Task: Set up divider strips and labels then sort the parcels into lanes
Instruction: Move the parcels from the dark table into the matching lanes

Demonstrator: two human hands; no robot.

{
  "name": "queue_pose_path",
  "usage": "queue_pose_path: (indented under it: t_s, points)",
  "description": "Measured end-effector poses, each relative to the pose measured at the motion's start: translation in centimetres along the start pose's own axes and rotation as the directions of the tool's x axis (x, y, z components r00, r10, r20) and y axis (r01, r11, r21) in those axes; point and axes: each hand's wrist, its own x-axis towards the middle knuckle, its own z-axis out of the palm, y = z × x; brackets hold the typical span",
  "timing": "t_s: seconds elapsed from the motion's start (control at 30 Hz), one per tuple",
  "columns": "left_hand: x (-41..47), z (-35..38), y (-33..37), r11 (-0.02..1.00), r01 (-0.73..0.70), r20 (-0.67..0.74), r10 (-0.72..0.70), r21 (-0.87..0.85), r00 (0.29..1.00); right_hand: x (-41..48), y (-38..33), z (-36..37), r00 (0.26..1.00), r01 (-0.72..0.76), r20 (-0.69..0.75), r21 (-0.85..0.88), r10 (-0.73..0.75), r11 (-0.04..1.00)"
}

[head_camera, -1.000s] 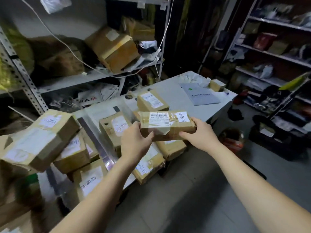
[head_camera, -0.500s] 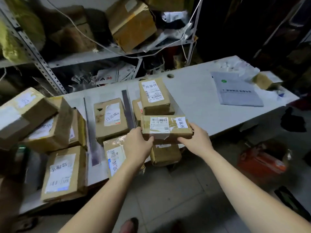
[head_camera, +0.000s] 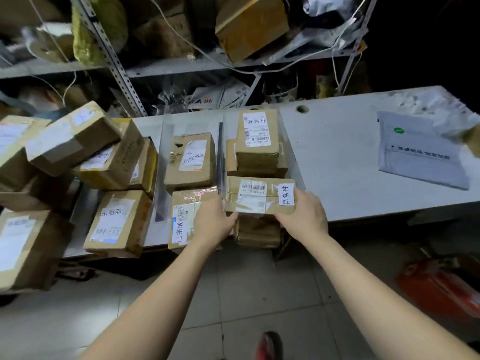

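Hands, left (head_camera: 213, 224) and right (head_camera: 304, 216), clasp the short ends of a taped parcel (head_camera: 259, 194), its long axis crosswise, over the near edge of the desk (head_camera: 337, 157), just before the stacked parcels (head_camera: 257, 141) of the right-hand lane.

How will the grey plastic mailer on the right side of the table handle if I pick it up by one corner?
The grey mailer lies flat and thin with a wrinkled skin, so it will probably flop and sag rather than stay stiff. Its plastic surface looks smooth, so it may slide easily on the table. It seems light for its area, though its contents cannot be seen.
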Motion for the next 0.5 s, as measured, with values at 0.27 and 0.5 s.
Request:
queue_pose_path:
  t_s: [0.27,0.5]
  points:
    - [0.4,-9.8,-0.9,0.925,-0.090,-0.048,0.115,0.369,0.992,-0.2,-10.7,0.0,0.952,0.305,0.071,-0.127,-0.298,0.944]
    - [-1.2,-23.6,-8.9,0.814,-0.001,-0.140,0.101,0.581,0.985,-2.5,-24.9,2.7,0.858,0.513,0.101,-0.209,-0.503,0.833]
